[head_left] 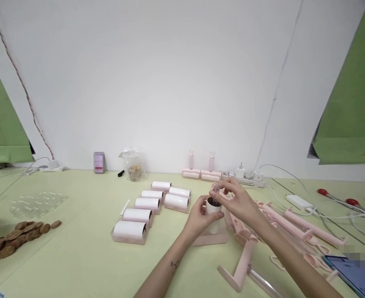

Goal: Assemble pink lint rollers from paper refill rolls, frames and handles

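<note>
Head view: extended over a yellow table (76,265), with open room near left but hemmed in at right by loose pink handle parts (243,263) and one phone (350,271). Holding one white roll (213,209) upright above a pink cover (211,239), with left hand (199,216) wrapped around its side, and, with right hand (233,197) arched over, pinching a small clear piece (216,189) between fingertips at its dark mouth. Facing seven more white rolls (129,229) to the left, then two pink rollers (191,174) standing by the wall (170,82).

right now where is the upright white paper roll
In the head view, right of centre, the upright white paper roll is in the left hand, with the right hand at its open top.
</note>
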`<state>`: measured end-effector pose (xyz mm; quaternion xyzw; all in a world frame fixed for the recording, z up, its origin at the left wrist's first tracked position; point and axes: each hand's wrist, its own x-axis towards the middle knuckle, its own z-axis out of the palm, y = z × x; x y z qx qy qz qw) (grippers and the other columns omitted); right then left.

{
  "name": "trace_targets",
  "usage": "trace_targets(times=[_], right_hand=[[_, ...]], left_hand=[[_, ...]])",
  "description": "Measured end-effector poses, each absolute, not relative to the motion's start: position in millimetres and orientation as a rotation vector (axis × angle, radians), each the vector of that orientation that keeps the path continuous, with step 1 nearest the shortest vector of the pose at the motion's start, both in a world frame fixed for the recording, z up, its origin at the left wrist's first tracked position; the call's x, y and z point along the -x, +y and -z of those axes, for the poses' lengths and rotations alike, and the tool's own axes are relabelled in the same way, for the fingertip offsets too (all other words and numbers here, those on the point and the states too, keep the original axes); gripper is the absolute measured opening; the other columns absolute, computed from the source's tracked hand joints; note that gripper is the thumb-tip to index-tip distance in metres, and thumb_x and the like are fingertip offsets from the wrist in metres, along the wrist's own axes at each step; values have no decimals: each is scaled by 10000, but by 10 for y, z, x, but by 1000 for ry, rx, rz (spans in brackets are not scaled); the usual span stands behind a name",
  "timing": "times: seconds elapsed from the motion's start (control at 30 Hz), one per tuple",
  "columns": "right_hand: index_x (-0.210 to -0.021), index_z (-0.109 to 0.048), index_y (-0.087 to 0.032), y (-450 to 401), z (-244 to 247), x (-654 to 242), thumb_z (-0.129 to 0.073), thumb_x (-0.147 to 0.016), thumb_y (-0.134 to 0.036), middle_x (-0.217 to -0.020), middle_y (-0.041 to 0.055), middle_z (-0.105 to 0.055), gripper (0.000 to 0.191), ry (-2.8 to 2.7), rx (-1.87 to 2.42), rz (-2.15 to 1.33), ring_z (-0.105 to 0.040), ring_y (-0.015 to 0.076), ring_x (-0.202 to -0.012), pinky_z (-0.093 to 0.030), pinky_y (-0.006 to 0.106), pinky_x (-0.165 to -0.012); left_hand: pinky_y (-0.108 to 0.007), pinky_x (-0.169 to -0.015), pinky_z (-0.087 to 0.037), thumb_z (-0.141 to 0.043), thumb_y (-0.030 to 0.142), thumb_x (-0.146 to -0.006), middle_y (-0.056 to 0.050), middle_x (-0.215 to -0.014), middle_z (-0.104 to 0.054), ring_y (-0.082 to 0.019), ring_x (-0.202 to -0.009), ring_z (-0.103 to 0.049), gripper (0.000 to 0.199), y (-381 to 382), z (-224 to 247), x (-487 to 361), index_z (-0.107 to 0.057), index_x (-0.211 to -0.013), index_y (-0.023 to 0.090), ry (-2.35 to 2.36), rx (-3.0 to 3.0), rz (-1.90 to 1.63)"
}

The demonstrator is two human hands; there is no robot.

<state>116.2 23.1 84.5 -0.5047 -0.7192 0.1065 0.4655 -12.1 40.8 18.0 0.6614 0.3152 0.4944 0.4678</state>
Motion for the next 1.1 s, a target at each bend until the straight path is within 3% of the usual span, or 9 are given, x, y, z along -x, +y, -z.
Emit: trace_targets(times=[0.13,0.4,0.67,0.77,0.87,1.0,1.1], right_hand=[[-654,-637,-224,229,-832,-1138,-599,-676,-338,-902,50,-593,122,-1838,1310,-258,-529,242,-912,-397,375,-794],[-599,-667,-217,280,-766,-1135,-639,-631,-282,-901,48,-645,78,-1794,1316,-356,-569,255,-873,-421,391,-791],[-913,-588,-210,-140,-1212,-1267,-508,-794,-367,-816,42,-637,213,-1307,1043,-268,-597,193,-797,-473,351,-763],[-894,-599,-222,-307,-1251,-1411,-530,-782,-364,-744,21,-608,193,-1158,1059,-156,-577,176,-754,-472,315,-740],[-870,-608,-233,-391,-1099,-1543,-544,-761,-394,-716,13,-594,205,-1145,1121,-189,-562,177,-739,-464,291,-702],[-874,-604,-239,-396,-761,-1658,-543,-730,-460,-753,19,-605,271,-1162,1203,-314,-568,199,-746,-456,299,-664],[-873,-590,-232,-371,-555,-1736,-501,-754,-464,-720,20,-595,276,-1209,1223,-367,-568,204,-718,-450,298,-633]], left_hand=[[-234,-667,-406,-667,288,-634,9,-918,-590,-137,-779,-527,399,401,-174,96,-531,-1000,207,785,-1597,-1218],[-240,-678,-418,-672,252,-616,-18,-932,-575,-141,-801,-534,429,380,-161,22,-514,-1010,187,648,-1466,-1247],[-258,-710,-420,-647,357,-669,-21,-911,-590,-153,-802,-544,524,372,-303,186,-418,-1116,205,880,-1670,-1298],[-287,-750,-403,-633,427,-677,-35,-982,-592,-203,-890,-535,471,331,-348,243,-492,-1083,235,970,-2160,-1102],[-334,-735,-395,-638,511,-634,-74,-918,-604,-260,-858,-535,510,297,-227,226,-555,-1047,223,1120,-2646,-699],[-337,-706,-405,-595,589,-623,-99,-937,-576,-263,-835,-519,697,287,11,220,-452,-1172,185,1232,-2860,-459],[-336,-788,-388,-568,517,-701,-68,-988,-558,-234,-901,-492,586,281,62,375,-427,-1176,204,1190,-2921,-481]])
